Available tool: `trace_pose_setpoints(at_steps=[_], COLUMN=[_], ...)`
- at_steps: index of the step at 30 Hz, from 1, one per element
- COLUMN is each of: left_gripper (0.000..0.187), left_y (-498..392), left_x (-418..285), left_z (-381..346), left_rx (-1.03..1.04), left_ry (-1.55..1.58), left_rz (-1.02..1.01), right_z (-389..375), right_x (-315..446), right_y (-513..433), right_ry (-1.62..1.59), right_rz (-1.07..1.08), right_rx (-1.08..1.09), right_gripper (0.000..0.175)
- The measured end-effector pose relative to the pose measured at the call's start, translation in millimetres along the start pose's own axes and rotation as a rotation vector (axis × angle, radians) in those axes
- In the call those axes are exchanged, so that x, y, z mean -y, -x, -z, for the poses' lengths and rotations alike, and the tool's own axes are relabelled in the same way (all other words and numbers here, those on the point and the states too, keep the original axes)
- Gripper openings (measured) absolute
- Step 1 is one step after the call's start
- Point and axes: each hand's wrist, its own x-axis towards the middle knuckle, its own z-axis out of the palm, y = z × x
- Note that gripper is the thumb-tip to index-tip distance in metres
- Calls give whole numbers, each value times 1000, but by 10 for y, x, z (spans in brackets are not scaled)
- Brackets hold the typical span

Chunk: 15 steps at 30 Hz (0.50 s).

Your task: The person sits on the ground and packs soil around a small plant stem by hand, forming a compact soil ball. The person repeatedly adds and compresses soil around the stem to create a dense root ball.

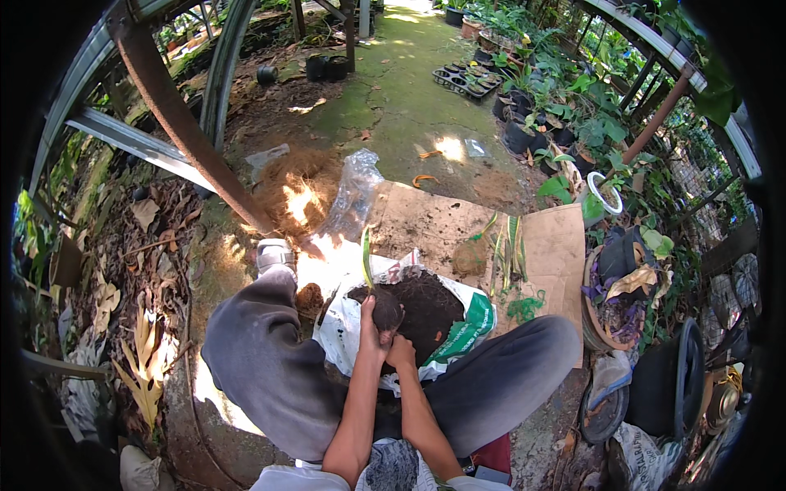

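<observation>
My left hand [370,328] is closed round a dark ball of soil and fibre [387,311], and a long green leaf with pale edges [366,256] stands up from it. Against the underside of the ball is my right hand [402,354], its fingers curled; whether it grips the ball or a part of it is hidden. Both hands are over an opened white and green plastic sack [482,316] that holds dark potting soil [433,305]. On the cardboard sheet [552,245] beyond lie cut variegated leaves [508,251], a fibre-wrapped ball [469,258] and tangled green netting [525,307].
Brown coconut fibre [295,190] is heaped beside a clear plastic bag [356,190]. A rusty metal post [184,116] slants at the left. Potted plants [522,132], a black tray of small pots [465,81] and a black tub [666,380] stand to the right.
</observation>
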Motion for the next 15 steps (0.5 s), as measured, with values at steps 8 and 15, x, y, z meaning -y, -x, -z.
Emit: trace_pose_setpoints(at_steps=[8, 15], left_gripper=[44, 46], left_y=[21, 16], left_x=[-36, -9], left_z=[43, 71], left_rx=[32, 30], left_ry=[39, -49], left_rz=[-60, -79], right_z=[852, 1089], right_x=[304, 549], right_y=[336, 643], right_ry=[-43, -88], right_rz=[164, 453], right_rx=[-81, -69], right_gripper=[42, 40])
